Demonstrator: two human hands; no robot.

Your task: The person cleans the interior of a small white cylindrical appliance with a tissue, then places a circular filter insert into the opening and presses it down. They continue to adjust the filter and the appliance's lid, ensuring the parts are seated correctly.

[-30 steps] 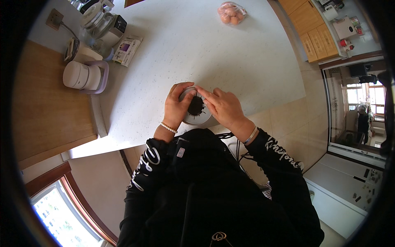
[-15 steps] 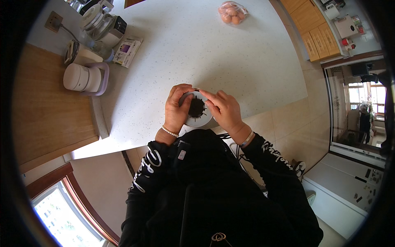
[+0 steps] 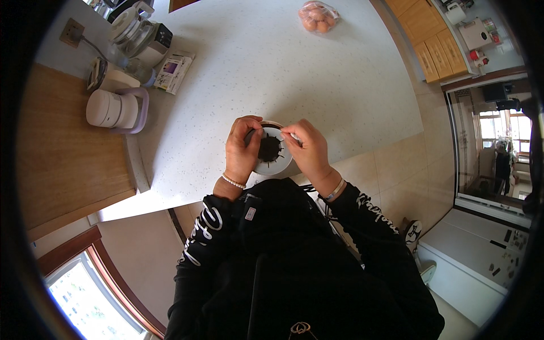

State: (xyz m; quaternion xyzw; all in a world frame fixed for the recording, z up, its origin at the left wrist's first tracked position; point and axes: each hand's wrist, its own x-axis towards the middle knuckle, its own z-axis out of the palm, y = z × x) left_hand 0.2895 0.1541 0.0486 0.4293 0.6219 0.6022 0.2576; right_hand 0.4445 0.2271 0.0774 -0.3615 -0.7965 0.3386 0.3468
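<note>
At far left on the speckled white table stands a white cylindrical appliance with a lilac looped handle; just beyond it lies a flat, pale printed packet. The left hand has its grip closed on the rim of a round white container with a dark, spiky-edged centre, at the table's near edge. The right hand's grip is pressed together, thumb to forefinger, at the rim; whether it pinches anything, I cannot tell. Well beyond sits a clear plastic bag of brownish eggs.
</note>
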